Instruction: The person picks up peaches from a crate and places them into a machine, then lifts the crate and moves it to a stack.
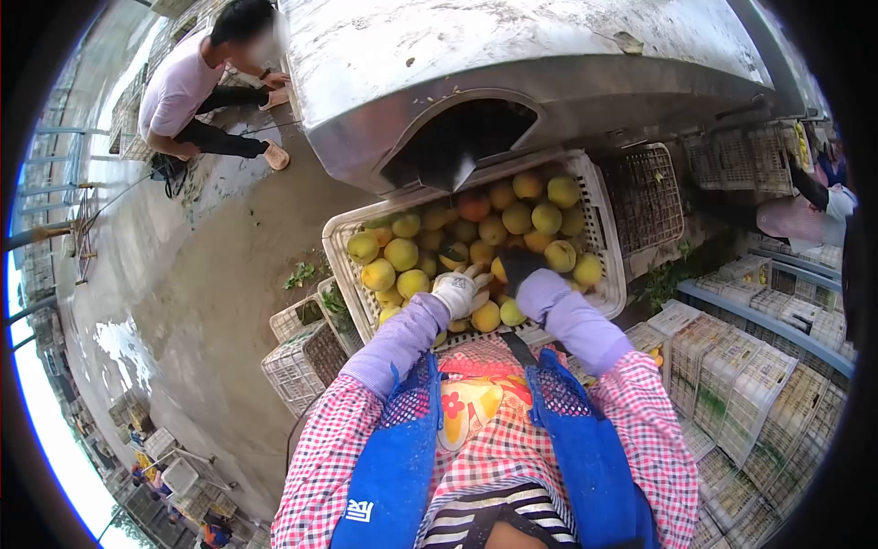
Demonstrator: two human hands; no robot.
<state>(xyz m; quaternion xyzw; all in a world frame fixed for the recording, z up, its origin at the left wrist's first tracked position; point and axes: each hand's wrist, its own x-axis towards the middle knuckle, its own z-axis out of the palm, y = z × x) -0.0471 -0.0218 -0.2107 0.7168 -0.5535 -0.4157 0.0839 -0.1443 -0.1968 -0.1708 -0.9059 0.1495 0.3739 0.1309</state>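
A white plastic crate (343, 285) lies in front of me, filled with round yellow-green fruit (401, 254), some with an orange-red blush. My left hand (459, 291), in a white glove, rests among the fruit near the crate's front side. Its fingers are stretched out and apart over the fruit. Beside it on the right, my right hand (521, 269) wears a dark glove and reaches down against a yellow-orange fruit (498, 269). The right fingers are mostly hidden, so I cannot see whether they grip it. Lilac sleeves cover both forearms.
A metal machine housing (567, 101) with a dark chute mouth (466, 137) overhangs the crate's far side. A person (187, 101) sits at the upper left. Stacked crates (722, 375) stand right, another crate (645, 197) beside mine, and more (306, 366) at left. The concrete floor (210, 320) is wet.
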